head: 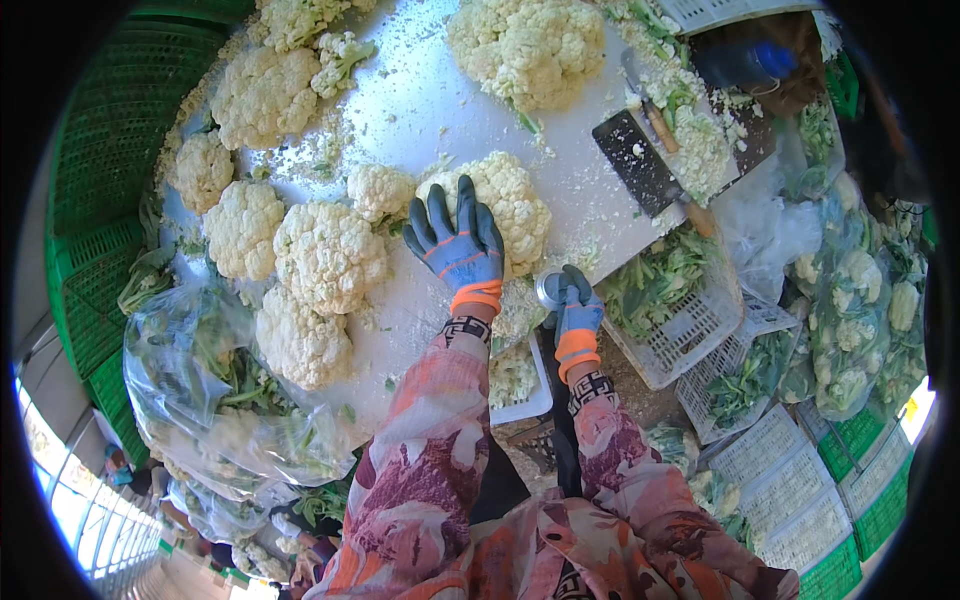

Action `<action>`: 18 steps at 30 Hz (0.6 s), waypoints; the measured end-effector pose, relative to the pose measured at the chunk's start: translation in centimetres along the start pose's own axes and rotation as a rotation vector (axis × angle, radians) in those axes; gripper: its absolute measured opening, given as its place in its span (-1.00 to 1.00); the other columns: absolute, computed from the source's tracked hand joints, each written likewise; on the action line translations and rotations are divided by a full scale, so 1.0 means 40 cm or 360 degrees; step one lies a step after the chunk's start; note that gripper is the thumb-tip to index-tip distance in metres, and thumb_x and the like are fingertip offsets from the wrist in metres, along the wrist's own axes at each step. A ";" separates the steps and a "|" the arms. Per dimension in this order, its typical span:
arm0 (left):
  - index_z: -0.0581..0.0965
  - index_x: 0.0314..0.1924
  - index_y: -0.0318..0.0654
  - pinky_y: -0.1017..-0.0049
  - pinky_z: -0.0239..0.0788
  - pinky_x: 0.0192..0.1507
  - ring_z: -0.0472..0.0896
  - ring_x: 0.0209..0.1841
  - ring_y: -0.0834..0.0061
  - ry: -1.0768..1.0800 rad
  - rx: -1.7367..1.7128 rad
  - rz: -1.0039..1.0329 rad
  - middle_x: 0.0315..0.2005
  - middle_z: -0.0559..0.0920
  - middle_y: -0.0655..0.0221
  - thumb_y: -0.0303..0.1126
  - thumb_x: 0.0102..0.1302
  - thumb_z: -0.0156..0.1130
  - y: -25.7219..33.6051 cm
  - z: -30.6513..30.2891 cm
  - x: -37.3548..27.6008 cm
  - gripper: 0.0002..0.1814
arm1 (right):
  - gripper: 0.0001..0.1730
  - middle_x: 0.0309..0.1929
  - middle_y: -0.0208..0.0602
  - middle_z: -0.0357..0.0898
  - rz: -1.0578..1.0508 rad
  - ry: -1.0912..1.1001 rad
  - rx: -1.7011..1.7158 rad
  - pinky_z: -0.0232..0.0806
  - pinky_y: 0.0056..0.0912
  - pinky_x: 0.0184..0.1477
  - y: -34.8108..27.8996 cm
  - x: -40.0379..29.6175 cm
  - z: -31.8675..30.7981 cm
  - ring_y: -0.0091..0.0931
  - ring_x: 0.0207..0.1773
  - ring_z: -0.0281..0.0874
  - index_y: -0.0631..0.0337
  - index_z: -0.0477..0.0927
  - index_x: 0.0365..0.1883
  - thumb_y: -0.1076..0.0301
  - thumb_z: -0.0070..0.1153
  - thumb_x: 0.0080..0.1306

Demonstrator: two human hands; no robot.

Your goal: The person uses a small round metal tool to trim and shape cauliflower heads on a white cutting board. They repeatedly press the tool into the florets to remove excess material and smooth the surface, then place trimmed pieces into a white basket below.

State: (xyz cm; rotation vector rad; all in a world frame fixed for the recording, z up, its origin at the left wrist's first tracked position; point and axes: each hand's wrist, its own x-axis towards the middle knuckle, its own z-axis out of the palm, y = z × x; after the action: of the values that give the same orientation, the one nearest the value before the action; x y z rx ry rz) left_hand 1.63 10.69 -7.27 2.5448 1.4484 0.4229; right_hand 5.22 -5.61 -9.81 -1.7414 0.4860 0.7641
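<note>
My left hand, in a blue and orange work glove with dark fingers, lies with spread fingers on a cauliflower head on the metal table. A smaller cauliflower piece sits beside its fingertips. My right hand, gloved alike, is closed around a small round metal object by the table's near edge; its exact kind cannot be told. Several cauliflower heads stand to the left, and a large one lies at the far side.
A knife with a wooden handle lies beside a dark flat slab. White plastic crates with leaves stand at the right, near bagged cauliflower. A clear plastic bag of leaves hangs at the left, by green crates.
</note>
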 end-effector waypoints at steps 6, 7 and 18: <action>0.52 0.27 0.22 -0.11 -0.05 0.37 0.25 0.35 -0.03 0.0010 -0.0063 -0.0002 0.26 0.42 0.25 -0.10 0.37 0.09 0.001 0.011 0.001 -0.54 | -0.67 -0.17 -0.41 0.63 -0.0208 -0.0161 -0.0023 0.28 -0.52 -0.61 -0.157 0.039 0.115 -0.63 -0.57 0.36 0.10 0.62 0.12 0.33 -0.02 0.46; 0.53 0.25 0.19 -0.09 -0.01 0.36 0.26 0.33 -0.02 0.0029 -0.0024 0.0037 0.25 0.41 0.26 -0.12 0.36 0.10 0.014 0.012 0.003 -0.55 | -0.68 -0.18 -0.40 0.64 -0.0163 -0.0104 -0.0089 0.28 -0.52 -0.62 -0.096 0.036 0.068 -0.63 -0.56 0.38 0.11 0.64 0.11 0.33 -0.02 0.46; 0.51 0.29 0.26 -0.13 -0.15 0.42 0.21 0.40 -0.03 -0.0007 -0.0093 0.0023 0.28 0.42 0.24 -0.08 0.37 0.09 0.000 0.029 0.015 -0.53 | -0.74 -0.17 -0.31 0.71 -0.0042 0.0009 0.0118 0.34 -0.46 -0.59 -0.134 0.083 0.105 -0.59 -0.50 0.50 0.18 0.67 -0.03 0.28 0.06 0.45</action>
State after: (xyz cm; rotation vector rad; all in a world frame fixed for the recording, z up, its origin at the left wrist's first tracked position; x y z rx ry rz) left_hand 2.31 11.18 -8.29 2.5102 1.3957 0.4550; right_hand 10.07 0.19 -9.18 -1.6780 0.4887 0.7143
